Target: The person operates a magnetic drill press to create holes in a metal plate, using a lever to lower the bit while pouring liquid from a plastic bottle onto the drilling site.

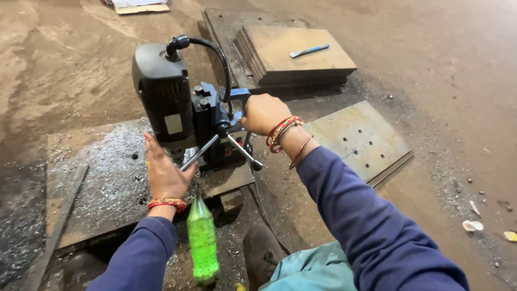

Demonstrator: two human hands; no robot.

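The right hand (262, 113) clenched a handle spoke of the black magnetic drill press (183, 108). The left hand (163, 170), open and flat, rested against its base on the steel plate (97, 188). A green plastic bottle (202, 240) lay just below the left wrist.

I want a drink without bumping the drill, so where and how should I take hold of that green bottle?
Grip the green bottle around its narrow neck, just below the cap, coming from above on the near side. It appears to stand upright by the plate edge, below the left hand, its neck close to the drill's spoke handles, so wrap your fingers low on the neck, clear of them.
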